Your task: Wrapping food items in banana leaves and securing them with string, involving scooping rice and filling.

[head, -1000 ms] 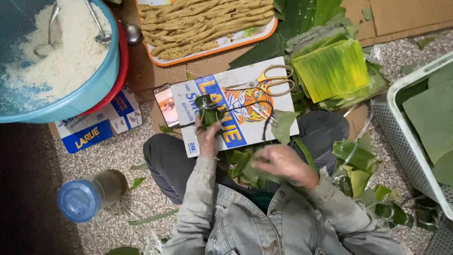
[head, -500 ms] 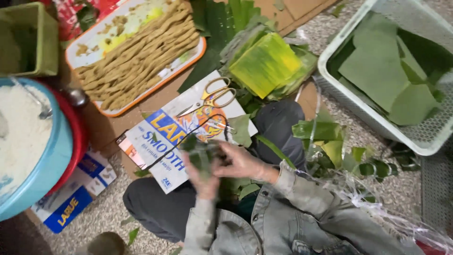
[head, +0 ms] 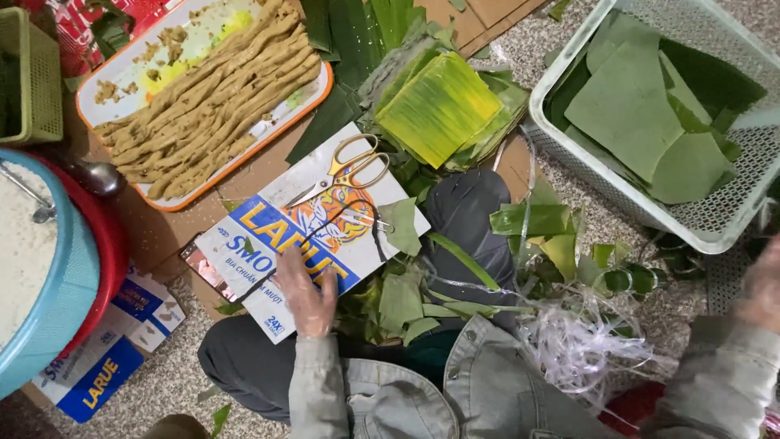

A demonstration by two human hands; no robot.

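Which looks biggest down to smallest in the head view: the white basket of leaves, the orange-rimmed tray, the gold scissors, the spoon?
1. White basket and orange-rimmed tray: close in size, basket cut off by the frame, so unranked.
2. Gold scissors.
3. Spoon, partly hidden.
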